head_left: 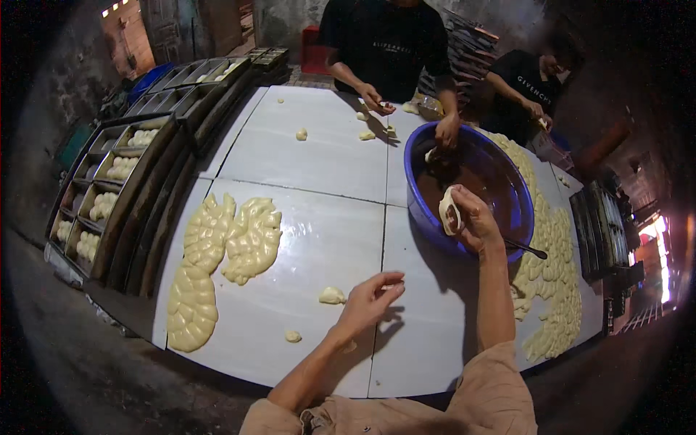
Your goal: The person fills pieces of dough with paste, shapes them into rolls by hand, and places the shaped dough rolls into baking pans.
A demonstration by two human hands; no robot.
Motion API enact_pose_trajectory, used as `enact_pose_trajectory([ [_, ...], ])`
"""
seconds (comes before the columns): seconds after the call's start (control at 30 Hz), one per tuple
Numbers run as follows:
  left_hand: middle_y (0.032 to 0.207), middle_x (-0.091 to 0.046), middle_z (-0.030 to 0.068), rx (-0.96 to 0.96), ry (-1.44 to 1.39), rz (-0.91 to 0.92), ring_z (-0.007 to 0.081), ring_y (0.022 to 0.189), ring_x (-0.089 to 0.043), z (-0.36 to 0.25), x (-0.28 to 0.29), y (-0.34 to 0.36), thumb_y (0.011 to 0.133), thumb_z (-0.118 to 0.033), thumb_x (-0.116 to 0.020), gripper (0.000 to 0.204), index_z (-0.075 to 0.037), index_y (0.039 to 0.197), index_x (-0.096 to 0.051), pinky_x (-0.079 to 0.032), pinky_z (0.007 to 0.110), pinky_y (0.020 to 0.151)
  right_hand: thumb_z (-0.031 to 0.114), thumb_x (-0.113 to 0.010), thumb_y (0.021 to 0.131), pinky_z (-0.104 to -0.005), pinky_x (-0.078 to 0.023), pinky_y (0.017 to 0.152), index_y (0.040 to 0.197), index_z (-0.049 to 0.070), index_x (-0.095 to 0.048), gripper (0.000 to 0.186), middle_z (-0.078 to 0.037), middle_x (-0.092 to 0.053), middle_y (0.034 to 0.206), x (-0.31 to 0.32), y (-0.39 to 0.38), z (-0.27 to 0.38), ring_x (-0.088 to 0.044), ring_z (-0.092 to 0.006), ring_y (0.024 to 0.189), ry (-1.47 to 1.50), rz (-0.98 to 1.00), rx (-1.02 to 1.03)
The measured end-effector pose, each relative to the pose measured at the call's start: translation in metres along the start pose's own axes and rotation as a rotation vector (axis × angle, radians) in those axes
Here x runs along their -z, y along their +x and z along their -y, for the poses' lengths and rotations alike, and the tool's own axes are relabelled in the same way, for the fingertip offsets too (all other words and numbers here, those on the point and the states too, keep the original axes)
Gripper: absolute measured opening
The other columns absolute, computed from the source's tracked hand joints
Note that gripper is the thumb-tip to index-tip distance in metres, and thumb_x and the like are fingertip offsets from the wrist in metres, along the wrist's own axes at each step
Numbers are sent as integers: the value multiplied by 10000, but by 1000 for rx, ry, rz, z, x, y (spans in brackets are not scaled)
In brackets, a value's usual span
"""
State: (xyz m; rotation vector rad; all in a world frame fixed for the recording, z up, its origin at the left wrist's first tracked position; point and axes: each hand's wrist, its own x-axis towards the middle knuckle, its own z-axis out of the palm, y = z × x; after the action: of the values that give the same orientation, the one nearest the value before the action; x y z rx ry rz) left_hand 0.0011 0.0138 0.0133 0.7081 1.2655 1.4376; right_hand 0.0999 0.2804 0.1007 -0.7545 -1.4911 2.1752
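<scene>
Currently grips a flattened dough piece (448, 210), bent into an open pocket around something brown, between thumb and fingers of the right hand (477, 216), above the near rim of a blue plastic basin (418, 212). Holds the left hand (368, 301) lower and nearer the body, over the white tiled table (312, 170), fingers curled, narrow at the tips; cannot tell whether pinching anything there.

Note brown filling (502, 190) in the basin beyond the right hand; dark utensil handle (527, 249) over the rim to its right. Note dough lump (332, 295) just left of the left hand, scored dough slabs (254, 239) farther left, then trays (145, 192) of pale dough balls (104, 206). See many cut dough pieces (557, 272) right of the right hand. Observe co-worker (391, 47) beyond both hands, one hand inside the basin.
</scene>
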Motion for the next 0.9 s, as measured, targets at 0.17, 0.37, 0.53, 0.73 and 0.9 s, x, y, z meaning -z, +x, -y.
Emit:
enact_pose_trajectory([
  [0.17,1248,-627,108,-117,-439,-93,172,1058,-634,-21,-22,21,1025,-353,-532,470,-7,1343,-532,-524,332,880,211,-611,983,-286,-590,640,1082,78,-565,172,-41,-636,944,-64,-36,-23,-666,-135,787,255,30,113],
  [0.37,1119,-682,84,-75,-549,-134,161,1022,-662,-15,5,0,1010,-341,-565,399,-2,1212,-625,-533,302,904,156,-541,999,-282,-566,736,1112,62,-531,147,-45,-636,975,-95,-52,-86,-658,-141,866,343,156,-6],
  [0.53,976,-715,77,-119,-481,-409,134,886,-686,-9,37,-30,986,-191,-614,260,36,1096,-677,-547,268,826,65,-594,873,-307,-560,805,1184,57,-530,318,-67,-620,1065,-126,-76,-105,-640,-163,956,43,145,13],
  [0.73,944,-726,82,-197,-376,-526,90,829,-667,17,38,-30,930,-150,-695,302,29,1173,-685,-538,219,715,76,-781,800,-314,-546,850,1227,40,-591,469,-89,-591,1150,-147,-81,-151,-632,-204,971,-727,-45,553],
  [0.9,1034,-721,99,-258,-82,-627,95,841,-671,11,34,-32,924,-150,-703,282,16,1152,-693,-554,231,734,52,-733,846,-290,-506,706,1003,1,-704,168,-87,-662,972,-143,-76,-164,-625,-160,815,-619,-161,550],
])
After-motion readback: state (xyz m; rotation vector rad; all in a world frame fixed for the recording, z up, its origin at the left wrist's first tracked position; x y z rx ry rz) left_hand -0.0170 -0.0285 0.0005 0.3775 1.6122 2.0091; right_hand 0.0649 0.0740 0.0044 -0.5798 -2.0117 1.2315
